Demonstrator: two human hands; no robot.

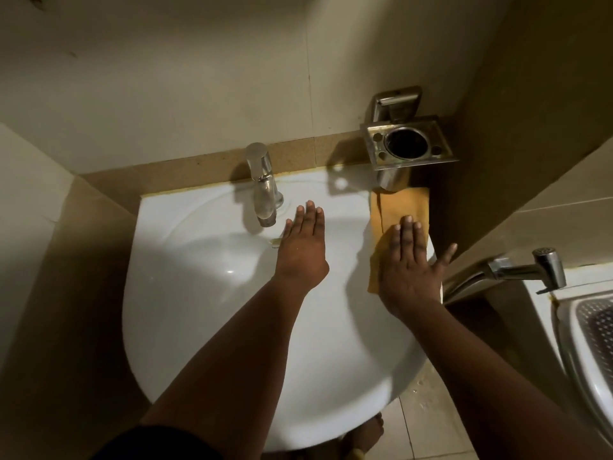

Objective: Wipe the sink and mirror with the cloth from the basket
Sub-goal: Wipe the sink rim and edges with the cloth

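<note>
A white round sink (205, 293) fills the middle of the view, with a chrome tap (263, 190) at its back. An orange-yellow cloth (403, 207) lies flat along the sink's right rim. My right hand (409, 263) presses on the cloth with straight, spread fingers. My left hand (303, 247) hovers flat over the basin just right of the tap, fingers straight and holding nothing. The mirror and the basket are out of view.
A steel tumbler holder (408, 144) juts from the wall above the cloth's far end. A wall corner (491, 180) stands close to the sink's right side. Past it are a chrome spray head (544, 267) and a white fixture (590, 340). Beige tiled walls enclose the sink.
</note>
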